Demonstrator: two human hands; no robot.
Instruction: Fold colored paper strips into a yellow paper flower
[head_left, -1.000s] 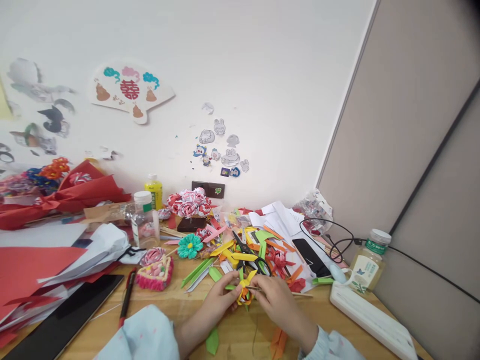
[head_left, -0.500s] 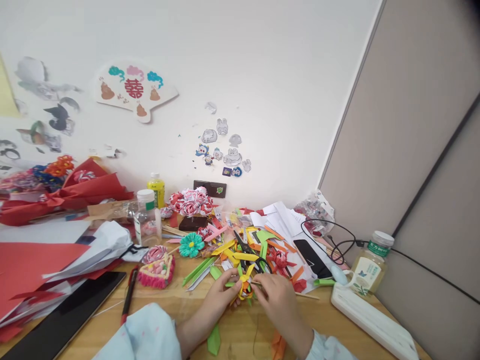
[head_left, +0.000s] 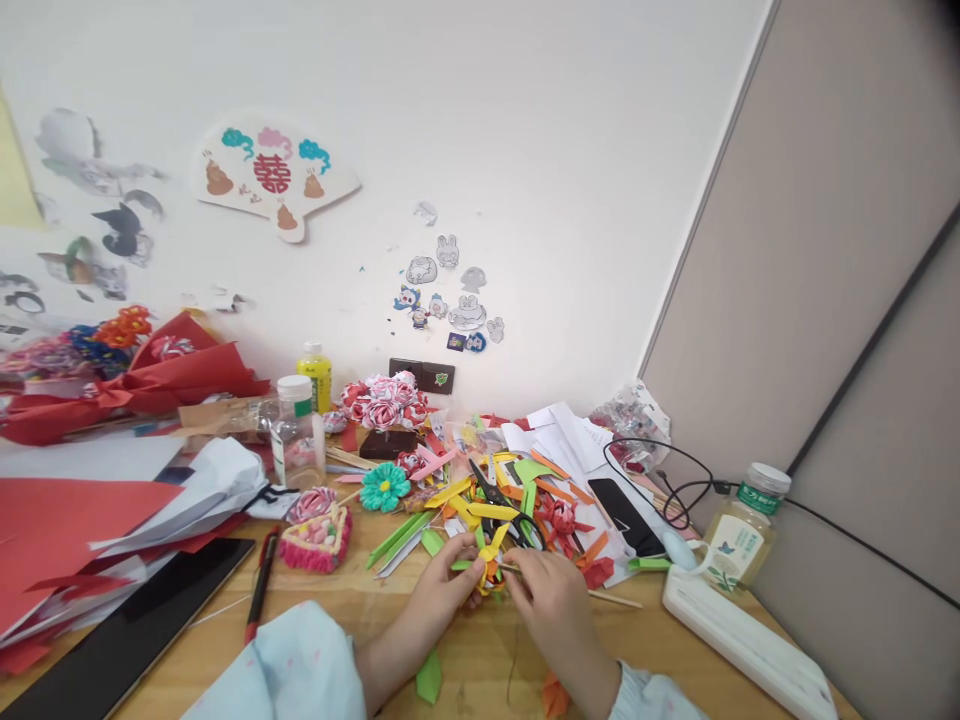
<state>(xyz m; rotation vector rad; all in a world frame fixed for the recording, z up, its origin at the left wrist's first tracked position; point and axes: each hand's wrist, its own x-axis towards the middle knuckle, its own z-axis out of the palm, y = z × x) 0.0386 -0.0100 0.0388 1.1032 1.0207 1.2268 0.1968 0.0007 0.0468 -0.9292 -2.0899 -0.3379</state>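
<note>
Between my hands is a small folded paper flower (head_left: 492,570) in yellow and orange. My left hand (head_left: 444,592) is closed around its left side, with thumb and fingers pressing on the paper. From the right, my right hand (head_left: 553,605) pinches a thin wooden stick (head_left: 615,599), its near tip against the flower and its other end showing beyond the hand. The flower's underside is hidden by my fingers. Just behind lie black scissors (head_left: 491,490) among yellow, green and orange paper strips (head_left: 457,492). A green strip (head_left: 428,680) lies below my left hand.
A phone (head_left: 626,515), a jar (head_left: 750,525) and a white oblong case (head_left: 746,640) stand right. To the left are a black tablet (head_left: 142,620), a red-and-black pen (head_left: 262,585), a pink-edged heart box (head_left: 316,540) and a teal flower (head_left: 385,487). A wall closes the back.
The stick's outer end has shifted slightly right and down. Both hands keep their hold on the flower and stick, almost in place. The whole view has shifted slightly.
</note>
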